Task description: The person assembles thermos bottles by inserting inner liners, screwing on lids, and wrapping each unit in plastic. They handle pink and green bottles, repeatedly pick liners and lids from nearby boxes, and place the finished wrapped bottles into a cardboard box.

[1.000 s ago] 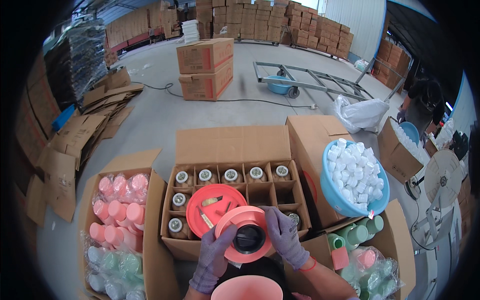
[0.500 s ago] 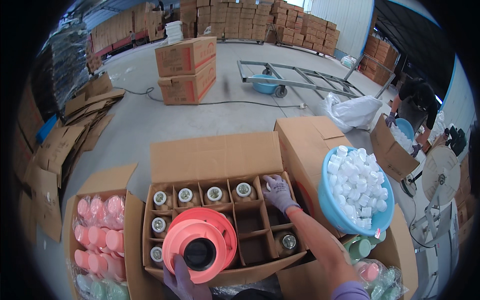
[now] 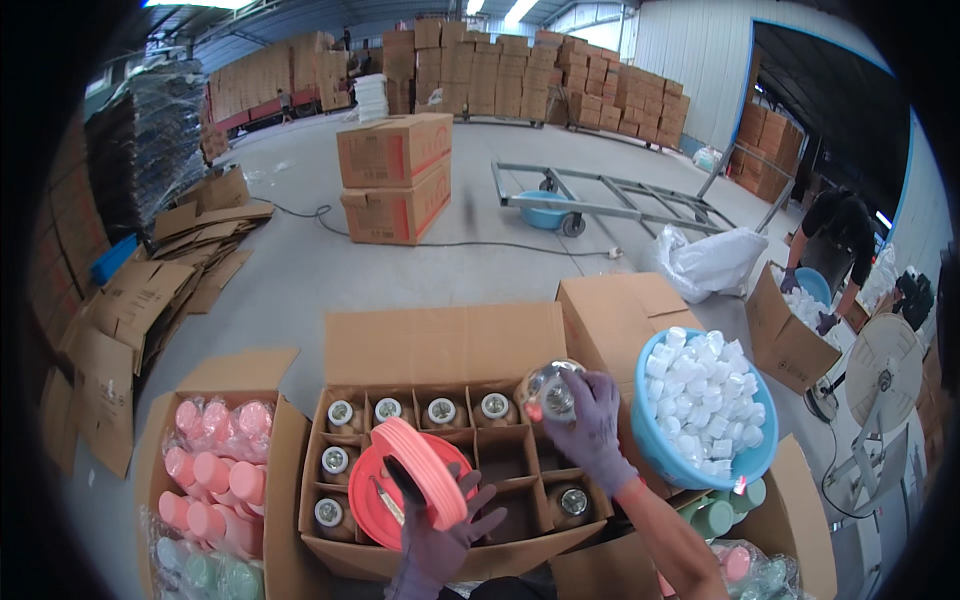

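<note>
My right hand [image 3: 590, 420], gloved in purple-grey, grips a shiny silvered glass flask liner [image 3: 553, 385] at the carton's far right, above the dividers. Tilted on edge, a pink ring-shaped plastic part [image 3: 425, 468] leans in my left hand [image 3: 445, 545]; some gloved fingers spread past its right side. Beneath it a round pink dish-shaped piece [image 3: 365, 490] lies across the divided carton [image 3: 450, 565]. Several white-rimmed flask liners [image 3: 441, 411] stand in the far and left cells. Another liner [image 3: 572, 502] sits in the near right cell.
A blue basin [image 3: 655, 455] of white caps stands at the right on a closed carton [image 3: 620, 300]. At the left is a carton of pink cups [image 3: 215, 475]. Farther off are stacked boxes [image 3: 395, 180], a metal cart frame [image 3: 610, 195] and a co-worker [image 3: 835, 240] bending over a carton.
My right hand has lifted the flask liner out of the far right cell. My left hand has moved right and tipped the pink ring part from facing up onto its edge.
</note>
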{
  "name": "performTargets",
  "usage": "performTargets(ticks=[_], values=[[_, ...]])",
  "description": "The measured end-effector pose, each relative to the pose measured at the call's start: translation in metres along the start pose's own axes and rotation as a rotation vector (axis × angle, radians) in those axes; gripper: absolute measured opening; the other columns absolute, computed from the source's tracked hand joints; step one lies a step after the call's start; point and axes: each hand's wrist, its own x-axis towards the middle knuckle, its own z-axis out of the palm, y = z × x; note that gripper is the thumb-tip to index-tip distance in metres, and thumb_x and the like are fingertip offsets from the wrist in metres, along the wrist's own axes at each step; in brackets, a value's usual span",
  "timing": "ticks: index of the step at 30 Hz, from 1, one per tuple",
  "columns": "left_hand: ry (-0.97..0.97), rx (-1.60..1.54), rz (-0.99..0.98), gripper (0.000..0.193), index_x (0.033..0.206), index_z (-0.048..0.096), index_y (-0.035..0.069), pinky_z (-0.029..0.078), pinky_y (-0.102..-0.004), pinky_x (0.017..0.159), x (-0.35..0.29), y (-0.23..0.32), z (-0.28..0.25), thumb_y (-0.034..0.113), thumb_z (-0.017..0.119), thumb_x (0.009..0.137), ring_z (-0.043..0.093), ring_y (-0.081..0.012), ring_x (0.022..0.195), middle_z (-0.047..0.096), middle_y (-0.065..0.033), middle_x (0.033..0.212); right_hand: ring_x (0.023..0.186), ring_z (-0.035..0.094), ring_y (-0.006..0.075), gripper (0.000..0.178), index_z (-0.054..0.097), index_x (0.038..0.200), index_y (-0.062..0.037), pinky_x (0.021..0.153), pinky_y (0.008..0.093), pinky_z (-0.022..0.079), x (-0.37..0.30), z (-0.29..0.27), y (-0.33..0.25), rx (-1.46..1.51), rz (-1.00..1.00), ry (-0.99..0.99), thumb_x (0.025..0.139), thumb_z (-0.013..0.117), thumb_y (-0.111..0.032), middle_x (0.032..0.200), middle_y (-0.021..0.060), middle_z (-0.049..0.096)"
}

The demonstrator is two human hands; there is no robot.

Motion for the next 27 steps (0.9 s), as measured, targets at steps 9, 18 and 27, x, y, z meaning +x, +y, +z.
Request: performTargets(ticks=[9, 18, 27], values=[[-0.051, 0.470, 0.221, 0.057, 0.140, 0.040, 0.002, 0.050, -0.0371, 0.096, -0.044, 0.001, 0.036, 0.012, 0.066, 0.091, 0.058, -0.0227, 0.116, 0.056, -0.0126, 0.131, 0.122, 0.049, 0.0398, 0.070, 0.058, 0.128, -0.0176, 0.110, 0.0637, 0.029, -0.037, -0.130, -0.156, 0.416, -0.337, -0.215, 0.072, 0.081, -0.053, 0.135, 0.0126, 0.049], [-0.052, 1.128, 0.543, 0.056, 0.145, 0.039, 0.002, 0.047, -0.0380, 0.104, -0.143, 0.024, 0.033, 0.020, 0.059, 0.097, 0.054, -0.0245, 0.125, 0.053, -0.0126, 0.139, 0.133, 0.044, 0.0299, 0.064, 0.047, 0.141, -0.0030, 0.112, 0.0405, 0.036, -0.061, -0.163, -0.173, 0.951, 0.264, -0.435, 0.084, 0.072, -0.017, 0.144, 0.0171, 0.044], [0.220, 0.982, 0.462, 0.071, 0.149, 0.031, 0.001, 0.046, -0.0403, 0.106, -0.243, 0.028, -0.003, 0.019, 0.069, 0.091, 0.052, -0.0317, 0.130, 0.052, -0.0192, 0.139, 0.103, 0.064, 0.0203, 0.053, 0.060, 0.130, -0.0024, 0.092, 0.0362, 0.050, -0.076, -0.149, -0.185, 1.181, 0.354, -1.441, 0.087, 0.069, -0.031, 0.119, 0.0093, 0.064]])
